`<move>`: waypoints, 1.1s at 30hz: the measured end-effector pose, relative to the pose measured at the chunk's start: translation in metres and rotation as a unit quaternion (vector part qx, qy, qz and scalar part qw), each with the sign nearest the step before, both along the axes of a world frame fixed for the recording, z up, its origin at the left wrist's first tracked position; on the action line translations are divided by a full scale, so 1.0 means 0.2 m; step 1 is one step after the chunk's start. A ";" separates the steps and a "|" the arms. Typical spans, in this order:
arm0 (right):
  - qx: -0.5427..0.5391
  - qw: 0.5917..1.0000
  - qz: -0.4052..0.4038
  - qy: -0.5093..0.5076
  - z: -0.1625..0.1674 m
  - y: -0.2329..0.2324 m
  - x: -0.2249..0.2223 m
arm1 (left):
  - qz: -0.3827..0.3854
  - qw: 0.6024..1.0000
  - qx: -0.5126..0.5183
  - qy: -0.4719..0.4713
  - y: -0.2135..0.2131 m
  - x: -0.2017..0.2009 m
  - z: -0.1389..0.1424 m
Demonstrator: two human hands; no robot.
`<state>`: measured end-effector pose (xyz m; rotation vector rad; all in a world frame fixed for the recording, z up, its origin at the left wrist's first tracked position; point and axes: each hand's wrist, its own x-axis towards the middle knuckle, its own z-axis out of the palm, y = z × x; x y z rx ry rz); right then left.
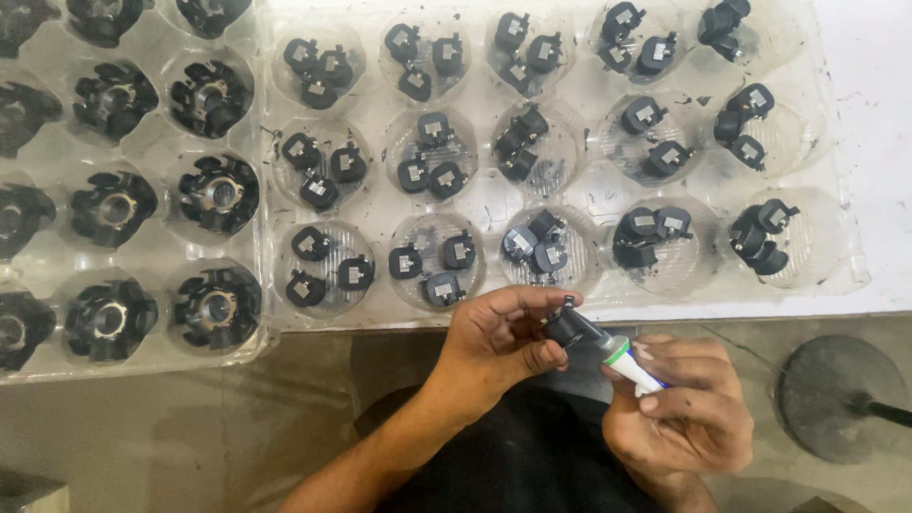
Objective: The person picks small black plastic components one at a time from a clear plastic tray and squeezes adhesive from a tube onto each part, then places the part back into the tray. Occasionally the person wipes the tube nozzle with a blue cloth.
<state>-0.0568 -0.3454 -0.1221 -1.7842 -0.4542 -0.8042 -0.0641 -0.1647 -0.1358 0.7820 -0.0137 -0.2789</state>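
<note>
My left hand [499, 340] pinches a small black round part [567, 325] just below the table edge. My right hand [682, 404] grips a small white tube with a green collar [629, 366], and its tip touches the black part. Above them lies a clear plastic tray [484, 195] whose round wells each hold about three black parts with grey square faces. The nearest well [537, 247] sits right above my left fingers.
A second clear tray [152, 142] on the left holds larger black ring-shaped pieces, one per well. The white table edge [760, 312] runs across the middle. A dark round base with a rod [836, 397] stands on the floor at lower right.
</note>
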 end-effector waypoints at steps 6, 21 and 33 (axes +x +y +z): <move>0.004 1.000 0.018 0.002 -0.02 -0.03 -0.01 | -0.003 0.999 0.003 0.031 -0.01 0.01 -0.02; -0.014 0.998 0.033 0.058 0.03 -0.05 -0.02 | -0.015 0.991 -0.109 0.075 -0.01 0.00 -0.06; 0.159 0.986 0.001 0.039 -0.02 -0.24 -0.08 | 0.047 0.905 0.404 -0.124 -0.01 0.59 0.16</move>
